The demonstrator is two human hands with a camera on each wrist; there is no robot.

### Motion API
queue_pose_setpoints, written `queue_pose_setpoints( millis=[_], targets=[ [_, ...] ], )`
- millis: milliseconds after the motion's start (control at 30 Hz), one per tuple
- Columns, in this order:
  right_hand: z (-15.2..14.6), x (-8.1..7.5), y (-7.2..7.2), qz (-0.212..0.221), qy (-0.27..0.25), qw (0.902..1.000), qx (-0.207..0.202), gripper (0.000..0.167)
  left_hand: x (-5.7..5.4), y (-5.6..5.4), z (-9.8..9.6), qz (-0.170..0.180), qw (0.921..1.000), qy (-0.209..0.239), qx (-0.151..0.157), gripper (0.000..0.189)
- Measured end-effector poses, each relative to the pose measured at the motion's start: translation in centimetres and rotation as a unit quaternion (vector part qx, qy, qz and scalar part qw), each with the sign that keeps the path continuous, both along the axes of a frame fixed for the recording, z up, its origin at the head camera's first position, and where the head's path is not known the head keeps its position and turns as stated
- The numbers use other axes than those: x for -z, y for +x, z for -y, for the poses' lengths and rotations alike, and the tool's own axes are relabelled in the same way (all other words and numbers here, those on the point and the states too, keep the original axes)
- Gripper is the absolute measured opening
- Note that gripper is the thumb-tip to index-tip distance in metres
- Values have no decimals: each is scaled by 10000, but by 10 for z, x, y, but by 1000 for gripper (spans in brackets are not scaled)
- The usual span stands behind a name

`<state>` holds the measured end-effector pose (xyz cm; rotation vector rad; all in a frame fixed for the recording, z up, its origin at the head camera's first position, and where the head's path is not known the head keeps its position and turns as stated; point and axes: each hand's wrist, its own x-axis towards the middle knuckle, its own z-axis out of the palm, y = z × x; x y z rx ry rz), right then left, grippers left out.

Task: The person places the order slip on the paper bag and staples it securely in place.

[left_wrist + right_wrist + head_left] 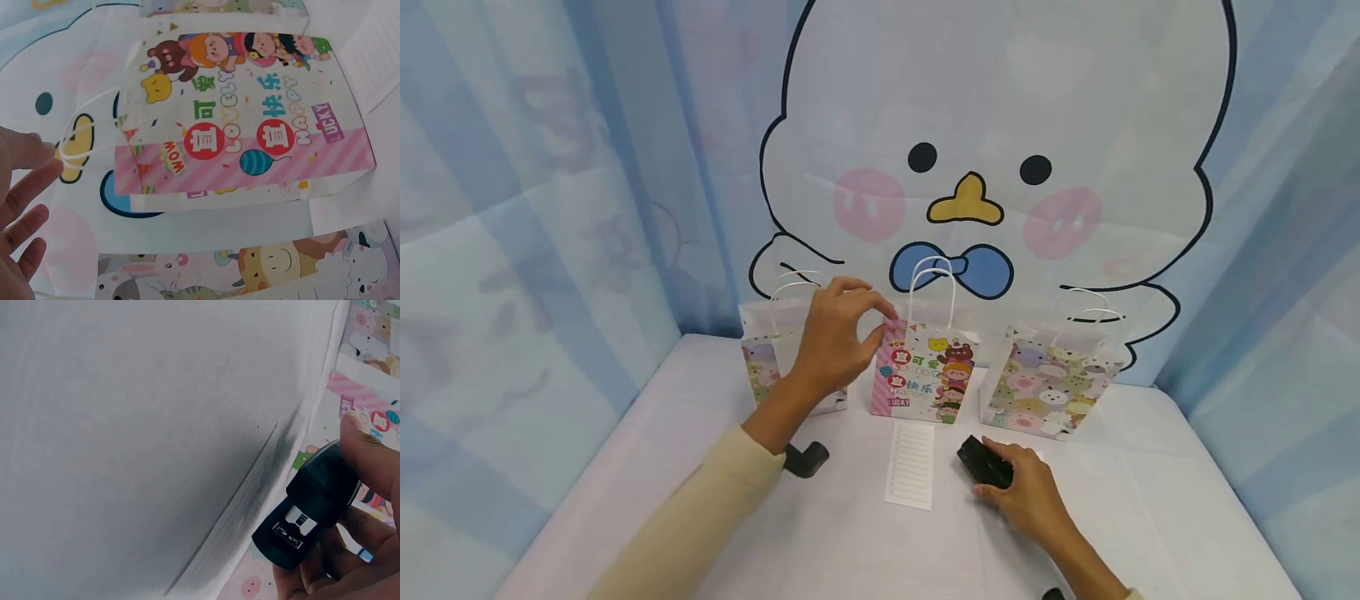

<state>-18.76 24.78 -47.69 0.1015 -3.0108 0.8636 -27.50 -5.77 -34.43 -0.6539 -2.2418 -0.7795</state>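
Note:
My left hand (841,337) is at the upper left corner of a pink and white paper gift bag (925,375), thumb and forefinger apart. In the left wrist view its fingertips appear close to the bag's white handle (94,150); whether they touch is unclear. The bag stands upright at the middle back. Lower right, my right hand (1026,492) grips a small black stapler (985,462) just above or on the table. The right wrist view shows the stapler's metal plate (295,526). Between the hands lies a white lined paper strip (912,465).
An animal-print gift bag (1045,387) stands at right, another (762,367) at left, partly behind my left arm. A black curved object (807,459) lies under that forearm. A dark object (1053,594) shows at the bottom edge. A printed curtain (970,100) hangs behind the white table (842,533).

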Motion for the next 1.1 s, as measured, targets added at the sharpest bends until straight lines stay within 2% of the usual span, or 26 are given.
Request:
queue_pose_setpoints(
  millis=[233,400,533,700,900,1100],
  targets=[
    [1,5,-1,140,201,9997,74,79,7,-10,-21,287,9980,-544,-162,12],
    [1,6,0,190,238,9995,124,77,11,-16,-28,379,9954,-766,-434,11],
    [1,6,-1,187,289,9994,81,76,15,-20,-32,508,9932,-902,-529,11],
    [2,6,-1,0,218,9997,74,76,16,-23,-35,580,9919,-972,-568,10],
    [14,4,-2,-289,-161,9994,94,74,17,-25,-35,652,9924,-906,-520,12],
    [32,1,-5,-454,-393,9980,-185,76,17,-24,-36,599,9934,-876,-433,12]
  ],
)
